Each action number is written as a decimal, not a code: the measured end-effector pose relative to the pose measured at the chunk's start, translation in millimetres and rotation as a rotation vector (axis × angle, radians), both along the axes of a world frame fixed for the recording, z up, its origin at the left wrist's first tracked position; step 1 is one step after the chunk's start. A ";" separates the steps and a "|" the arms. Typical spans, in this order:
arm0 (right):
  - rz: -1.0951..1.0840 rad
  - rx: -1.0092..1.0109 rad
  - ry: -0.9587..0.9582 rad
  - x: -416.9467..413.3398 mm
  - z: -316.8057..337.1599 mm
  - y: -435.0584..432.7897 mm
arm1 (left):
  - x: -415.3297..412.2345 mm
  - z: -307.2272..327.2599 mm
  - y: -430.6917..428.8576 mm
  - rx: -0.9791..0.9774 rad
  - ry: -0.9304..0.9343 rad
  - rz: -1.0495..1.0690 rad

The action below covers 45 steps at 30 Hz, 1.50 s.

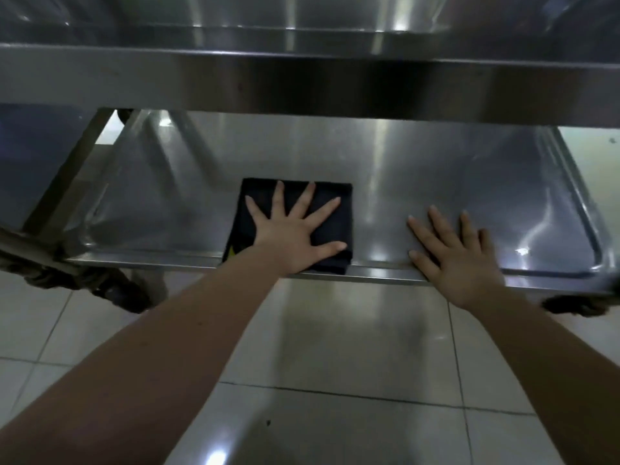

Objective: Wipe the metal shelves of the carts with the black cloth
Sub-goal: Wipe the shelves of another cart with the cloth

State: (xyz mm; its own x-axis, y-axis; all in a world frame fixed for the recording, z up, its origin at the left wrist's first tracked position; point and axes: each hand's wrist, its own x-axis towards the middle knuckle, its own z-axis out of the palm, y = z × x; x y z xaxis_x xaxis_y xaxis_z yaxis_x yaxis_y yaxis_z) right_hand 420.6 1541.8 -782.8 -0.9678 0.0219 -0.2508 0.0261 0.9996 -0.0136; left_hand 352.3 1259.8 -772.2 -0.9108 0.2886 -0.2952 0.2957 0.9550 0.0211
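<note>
Left hand (291, 237) flat on black cloth (330, 223)

The left hand (292, 233) lies flat with fingers spread on a folded black cloth (332, 209) on the lower metal shelf (419, 169) of a cart. The right hand (459, 260) rests flat on the shelf's front edge, just beside the cloth. An upper shelf (302, 85) overhangs; pale floor tiles (352, 347) lie below.

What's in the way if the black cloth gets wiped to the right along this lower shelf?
The right hand lies flat on the lower shelf just right of the black cloth, which the left hand presses down. Nothing else visible blocks it.
</note>
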 end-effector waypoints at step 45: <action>-0.014 -0.046 0.019 3.7 -6.1 -4.8 | 13.3 1.9 -7.1 0.016 0.015 0.240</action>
State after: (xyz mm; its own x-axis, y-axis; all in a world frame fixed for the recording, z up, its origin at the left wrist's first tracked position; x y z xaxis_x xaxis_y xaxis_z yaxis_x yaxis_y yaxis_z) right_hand 424.3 1537.1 -788.9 -0.9721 0.0243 -0.2332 0.0393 0.9974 -0.0599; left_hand 365.6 1252.8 -770.4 -0.9580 0.0677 -0.2786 0.0605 0.9976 0.0342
